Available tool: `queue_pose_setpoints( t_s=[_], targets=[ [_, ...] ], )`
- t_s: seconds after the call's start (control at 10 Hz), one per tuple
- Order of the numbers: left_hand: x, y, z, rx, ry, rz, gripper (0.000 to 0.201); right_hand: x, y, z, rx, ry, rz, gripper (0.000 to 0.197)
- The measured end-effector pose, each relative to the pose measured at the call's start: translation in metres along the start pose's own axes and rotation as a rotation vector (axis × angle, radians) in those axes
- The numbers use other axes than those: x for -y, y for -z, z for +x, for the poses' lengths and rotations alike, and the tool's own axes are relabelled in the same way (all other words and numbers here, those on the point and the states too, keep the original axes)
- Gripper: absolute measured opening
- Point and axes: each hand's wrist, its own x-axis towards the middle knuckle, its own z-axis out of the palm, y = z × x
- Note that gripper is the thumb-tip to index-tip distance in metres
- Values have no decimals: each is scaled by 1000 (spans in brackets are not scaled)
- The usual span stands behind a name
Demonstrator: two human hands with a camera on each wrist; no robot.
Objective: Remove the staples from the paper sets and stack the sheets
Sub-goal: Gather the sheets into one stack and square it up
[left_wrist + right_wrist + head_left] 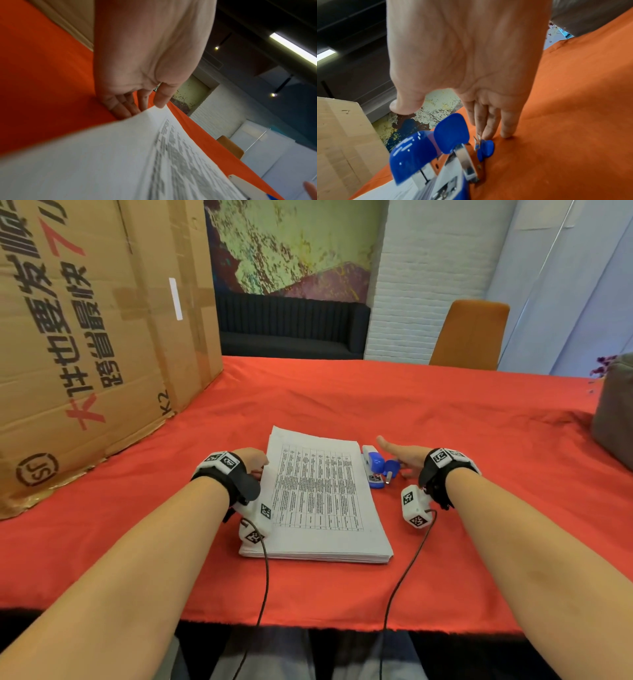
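Observation:
A thick stack of printed paper sets [318,498] lies on the red tablecloth [462,419]. My left hand [258,467] is at the stack's left edge. In the left wrist view its fingers [123,106] slide under the raised sheets [120,155] and the thumb [162,97] sits on top, pinching them. A blue and white stapler [372,467] lies just right of the stack, with a blue staple remover [390,469] beside it. My right hand [394,457] is spread with the thumb up. Its straight fingers [488,129] touch the cloth and the staple remover [485,148].
A large cardboard box [85,337] stands on the table's left side. A grey object [616,412] sits at the right edge. An orange chair [469,333] and a dark sofa [291,326] lie beyond the far edge. Cables trail from both wrists.

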Motion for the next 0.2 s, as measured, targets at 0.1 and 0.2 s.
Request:
queue_pose_setpoints(
  t_s=[0.1, 0.2],
  targets=[
    [-11, 10, 7, 89, 41, 17, 26, 10, 5, 8, -20, 0, -74, 132],
    [-13, 21, 26, 79, 129, 136, 29, 40, 20, 13, -182, 126, -227, 103]
  ],
)
